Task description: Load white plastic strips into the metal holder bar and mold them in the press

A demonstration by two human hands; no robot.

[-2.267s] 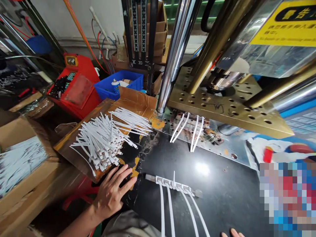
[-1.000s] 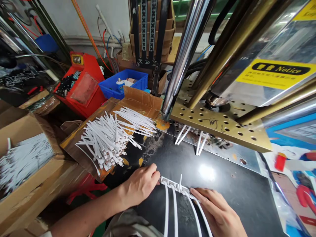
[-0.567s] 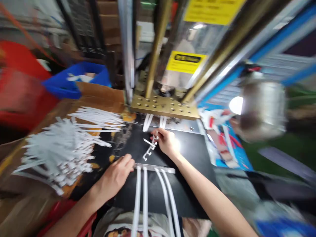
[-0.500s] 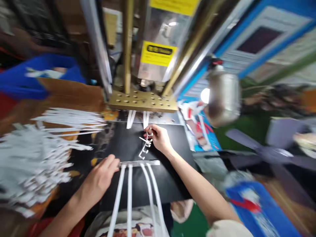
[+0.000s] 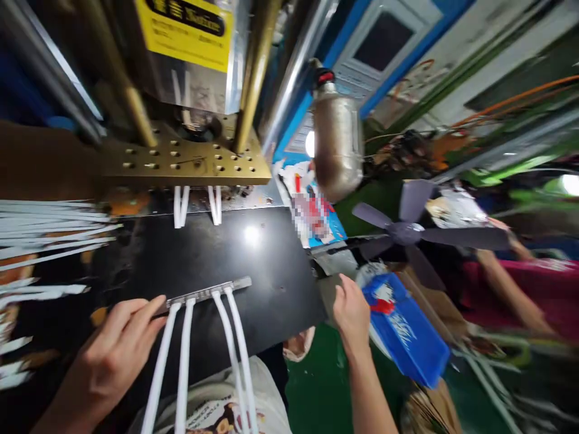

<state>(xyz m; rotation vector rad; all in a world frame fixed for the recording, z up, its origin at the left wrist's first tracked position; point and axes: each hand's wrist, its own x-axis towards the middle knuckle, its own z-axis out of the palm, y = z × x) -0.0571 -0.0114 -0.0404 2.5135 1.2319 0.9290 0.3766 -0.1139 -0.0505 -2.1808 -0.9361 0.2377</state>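
Observation:
My left hand (image 5: pixel 108 355) is at the lower left, its fingertips on the left end of a thin metal bar (image 5: pixel 212 290) lying on the black table top (image 5: pixel 203 253). Several white cables (image 5: pixel 235 349) run from the bar toward me. My right hand (image 5: pixel 351 313) is past the table's right edge, beside a blue bin (image 5: pixel 407 337), with its back to the camera and fingers curled. Whether it holds anything is hidden.
A perforated brass press plate (image 5: pixel 181 163) sits behind the table with white cable ends (image 5: pixel 181 208) sticking out under it. Loose white strips (image 5: pixel 45 229) lie at the left. A grey fan (image 5: pixel 407 232), a metal canister (image 5: pixel 337 144) and another person's arm (image 5: pixel 506 289) are at the right.
My right hand, which lifted a white plastic runner off the bar, has swung right, off the table to the blue bin. The view has turned right. My left hand stays at the bar.

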